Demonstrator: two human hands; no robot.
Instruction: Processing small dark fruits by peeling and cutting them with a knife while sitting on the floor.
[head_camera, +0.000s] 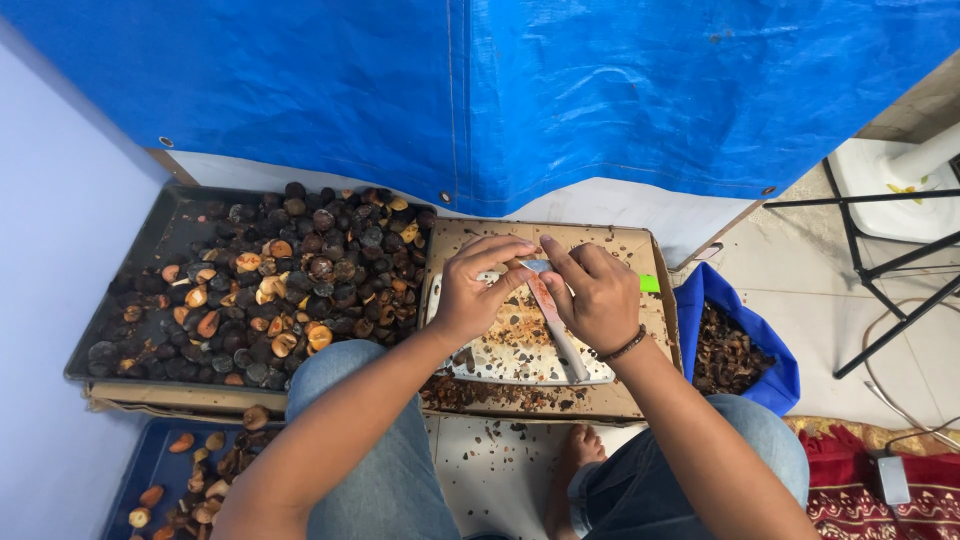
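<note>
Right hand (598, 290) grips knife (556, 325), blade tip pointing away, handle nearest.

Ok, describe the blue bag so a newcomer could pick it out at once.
Start at the big blue tarp hanging across the back, then drop to the cardboard box lid where both hands work. The blue bag sits on the floor against that lid's right edge. It alone is soft-sided and open-topped, holding dark broken shell scraps rather than whole round nuts.
</note>
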